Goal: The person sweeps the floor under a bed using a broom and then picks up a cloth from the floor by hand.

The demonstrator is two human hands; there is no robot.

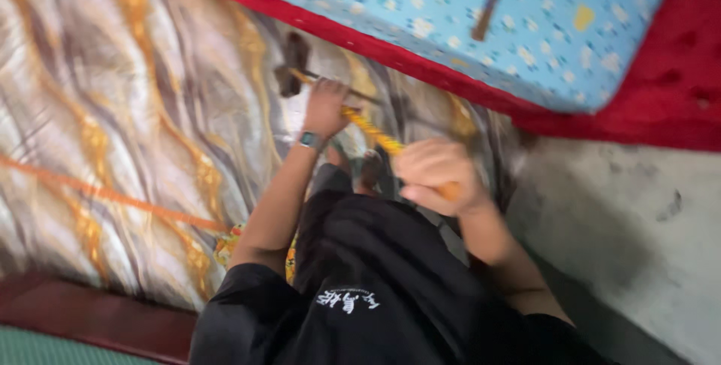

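Soft, even indoor light with no single clear source; no harsh glare anywhere. Motion blur smears the whole view — the marbled floor streaks diagonally; both hands and the yellow handle lose their edges; the patterned blue mattress stays soft too. Shadows are faint — only a dim patch under the black clothing.
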